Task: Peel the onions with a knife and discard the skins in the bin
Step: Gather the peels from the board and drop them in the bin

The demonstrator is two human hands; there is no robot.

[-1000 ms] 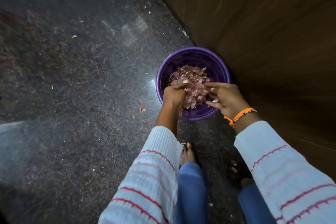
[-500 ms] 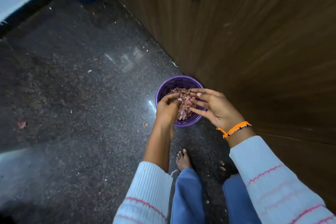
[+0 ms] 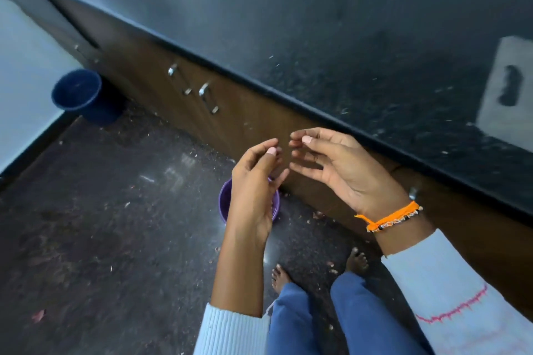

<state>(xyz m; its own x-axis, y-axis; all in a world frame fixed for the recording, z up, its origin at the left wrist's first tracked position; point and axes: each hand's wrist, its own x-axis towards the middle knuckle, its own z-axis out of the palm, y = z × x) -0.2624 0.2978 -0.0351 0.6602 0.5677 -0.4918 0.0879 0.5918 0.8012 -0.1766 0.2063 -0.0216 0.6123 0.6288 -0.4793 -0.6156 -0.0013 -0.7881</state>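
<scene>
i saw my left hand (image 3: 253, 181) and right hand (image 3: 343, 170) raised close together, fingers loosely spread and holding nothing. the purple bin (image 3: 224, 202) sat on the dark floor (image 3: 101, 225) beside the wooden cabinet (image 3: 230, 106), partly hidden behind my left hand.
</scene>
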